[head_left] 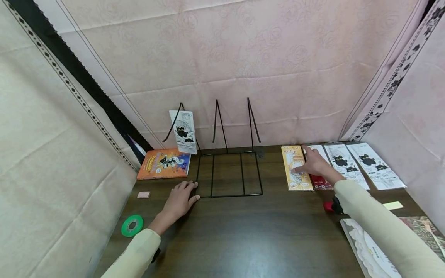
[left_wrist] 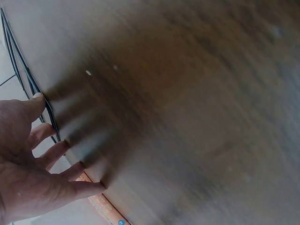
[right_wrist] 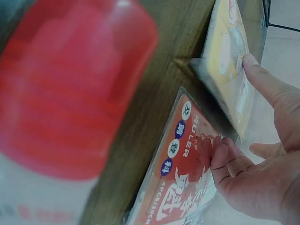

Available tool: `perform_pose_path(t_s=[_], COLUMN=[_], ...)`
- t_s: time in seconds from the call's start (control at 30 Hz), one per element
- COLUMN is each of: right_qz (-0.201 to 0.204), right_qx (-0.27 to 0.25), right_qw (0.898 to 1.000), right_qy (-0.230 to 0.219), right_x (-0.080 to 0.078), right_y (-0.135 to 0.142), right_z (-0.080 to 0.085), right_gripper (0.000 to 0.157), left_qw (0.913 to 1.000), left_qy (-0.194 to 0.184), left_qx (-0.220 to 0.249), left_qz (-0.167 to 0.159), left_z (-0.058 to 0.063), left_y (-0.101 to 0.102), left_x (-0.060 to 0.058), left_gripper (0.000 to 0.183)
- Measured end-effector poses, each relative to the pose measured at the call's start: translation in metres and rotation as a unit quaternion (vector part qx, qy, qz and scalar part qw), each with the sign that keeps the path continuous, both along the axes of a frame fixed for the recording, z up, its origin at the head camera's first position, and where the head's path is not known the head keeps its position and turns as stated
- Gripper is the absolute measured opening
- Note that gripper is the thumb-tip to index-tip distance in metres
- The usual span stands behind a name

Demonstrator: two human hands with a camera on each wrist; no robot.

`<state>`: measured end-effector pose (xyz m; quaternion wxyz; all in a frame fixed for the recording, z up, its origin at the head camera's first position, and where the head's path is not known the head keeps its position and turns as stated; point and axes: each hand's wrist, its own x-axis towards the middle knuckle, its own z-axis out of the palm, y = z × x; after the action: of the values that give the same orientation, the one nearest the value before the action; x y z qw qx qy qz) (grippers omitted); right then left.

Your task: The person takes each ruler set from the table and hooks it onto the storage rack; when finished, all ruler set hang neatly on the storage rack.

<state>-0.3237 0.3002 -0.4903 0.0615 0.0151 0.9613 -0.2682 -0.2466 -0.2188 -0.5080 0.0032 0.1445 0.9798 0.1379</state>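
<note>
R hand [head_left: 316, 162] is lying spread, thumb apart from fingers: the thumb is touching the yellow pkt [head_left: 293, 157] at the hand's L, & the slightly bent fingers are meeting the red pkt [head_left: 320, 183] beneath; neither is being pinched. L hand [head_left: 180, 200] is also spreading, thumb & index resting at the near-L corner of the rack [head_left: 227, 196], other fingertips apparently meeting the desk [head_left: 250, 235]; how hard it is pressing, can't tell.

Handling (est.): both pkts are looking thin & light, prob. stiff lengthwise if the "RULER" print on the red pkt is naming its contents; clear, shiny film is likely making them slippery & creasing at the margins. Best hold: thumb vs. fingers across the long edges near mid-length, avoiding loose film. The rack is seemingly rigid wire, prob. light enough to be sliding or tipping; the base corner by L hand is giving a sound steadying pt.

White pkts [head_left: 377, 170] are lying just R of R hand. Beyond L hand, a hung pkt [head_left: 184, 133] is dangling from the rack, partly covering the orange book [head_left: 163, 166].
</note>
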Motion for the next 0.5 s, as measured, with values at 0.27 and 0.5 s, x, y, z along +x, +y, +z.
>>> perform_pose_path(t_s=[0.27, 0.5], right_qz=[-0.002, -0.001], right_qx=[-0.019, -0.008], right_qw=[1.000, 1.000], right_qy=[-0.019, -0.024], right_x=[-0.0023, -0.0076], right_y=[-0.0010, -0.0006], right_z=[-0.0034, -0.0042], right_gripper=[0.125, 0.125], left_qw=[1.0000, 1.0000], left_qy=[-0.005, -0.003], left_qx=[0.001, 0.002], left_qz=[-0.004, -0.002], left_z=[0.0002, 0.0004], left_y=[-0.0001, -0.0010], left_x=[0.0004, -0.0004], left_gripper=[0.049, 0.047])
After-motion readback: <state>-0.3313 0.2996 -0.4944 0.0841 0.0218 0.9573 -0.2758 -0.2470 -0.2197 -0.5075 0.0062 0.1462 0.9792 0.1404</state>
